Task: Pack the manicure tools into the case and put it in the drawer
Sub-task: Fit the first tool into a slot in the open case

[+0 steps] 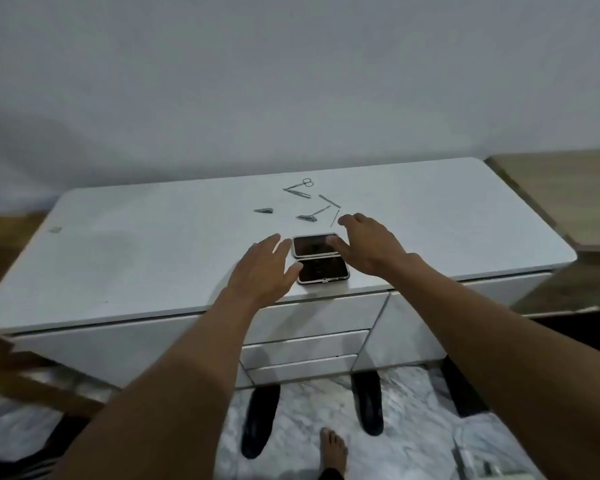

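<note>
A dark manicure case (321, 258) lies flat and unfolded near the front edge of the white dresser top (153, 251). My left hand (264, 271) rests on its left side, fingers spread, thumb on the near half. My right hand (368, 244) has its fingers apart, the thumb touching the far half's right edge. Behind the case lie loose metal tools: small scissors (307, 183), tweezers (297, 192), two nail clippers (264, 211) (306, 218), and thin files (329, 201).
Three shut drawers (305, 348) sit in the dresser front below the case. A wooden surface (561, 192) adjoins on the right. A wooden chair part (21, 379) stands at the lower left. My bare foot (333, 452) is on the marble floor.
</note>
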